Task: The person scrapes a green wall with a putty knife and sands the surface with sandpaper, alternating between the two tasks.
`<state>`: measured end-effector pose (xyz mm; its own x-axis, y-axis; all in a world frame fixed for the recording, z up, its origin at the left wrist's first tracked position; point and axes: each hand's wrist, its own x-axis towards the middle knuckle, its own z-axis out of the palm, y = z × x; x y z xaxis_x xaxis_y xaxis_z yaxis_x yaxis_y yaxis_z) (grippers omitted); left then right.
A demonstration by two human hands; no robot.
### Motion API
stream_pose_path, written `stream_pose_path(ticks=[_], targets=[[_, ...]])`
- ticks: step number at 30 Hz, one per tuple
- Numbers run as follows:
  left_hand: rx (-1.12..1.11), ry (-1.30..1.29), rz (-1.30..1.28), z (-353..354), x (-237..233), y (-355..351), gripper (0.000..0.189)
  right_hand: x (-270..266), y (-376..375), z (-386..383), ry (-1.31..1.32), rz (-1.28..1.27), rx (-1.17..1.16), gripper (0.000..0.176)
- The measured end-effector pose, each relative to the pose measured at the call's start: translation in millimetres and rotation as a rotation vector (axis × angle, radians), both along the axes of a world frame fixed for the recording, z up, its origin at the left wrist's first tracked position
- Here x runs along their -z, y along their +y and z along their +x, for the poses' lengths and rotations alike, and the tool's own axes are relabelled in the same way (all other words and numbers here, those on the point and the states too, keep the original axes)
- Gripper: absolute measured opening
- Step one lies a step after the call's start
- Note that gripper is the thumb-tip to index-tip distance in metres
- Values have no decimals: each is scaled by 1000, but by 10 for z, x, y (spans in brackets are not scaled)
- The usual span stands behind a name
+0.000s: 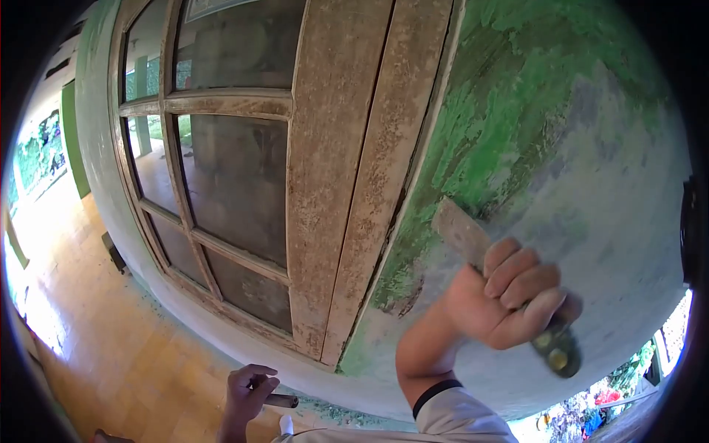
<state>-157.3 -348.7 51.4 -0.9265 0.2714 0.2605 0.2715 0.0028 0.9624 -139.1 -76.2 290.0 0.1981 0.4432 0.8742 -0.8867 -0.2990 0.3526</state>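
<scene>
My right hand [513,299] is wrapped round a paint scraper [461,229] with a flat, worn metal blade. Its dark green rounded handle end sticks out below my fist. The blade's edge lies at the wall [613,184], where patches of green paint [480,148] border pale bare plaster. Lower left, my left hand [249,387] is closed round a short grey-brown rod [282,401] with a round end; the rest of it is hidden by my fingers.
Left of the green patch stands a worn wooden window frame [336,162] with several glass panes [233,177]. Paint flakes [347,413] lie along the wall's foot on the yellow tiled floor [148,354]. A dark object [690,232] is at the far right edge.
</scene>
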Motion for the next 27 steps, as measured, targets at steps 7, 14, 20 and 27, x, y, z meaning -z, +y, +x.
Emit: stream_pose_path(ticks=[7,14,20,27], targets=[[-1,-81,69,40,44,54,14,-77,-49,-167,-681,-88,440,24],[6,10,-11,13,-18,12,14,-186,-124,57,-178,0,544,24],[35,-30,9,121,-70,60,14,115,124,-141,-282,-19,264,13],[20,-36,42,209,-39,7,15,103,20,86,-421,159,290,22]])
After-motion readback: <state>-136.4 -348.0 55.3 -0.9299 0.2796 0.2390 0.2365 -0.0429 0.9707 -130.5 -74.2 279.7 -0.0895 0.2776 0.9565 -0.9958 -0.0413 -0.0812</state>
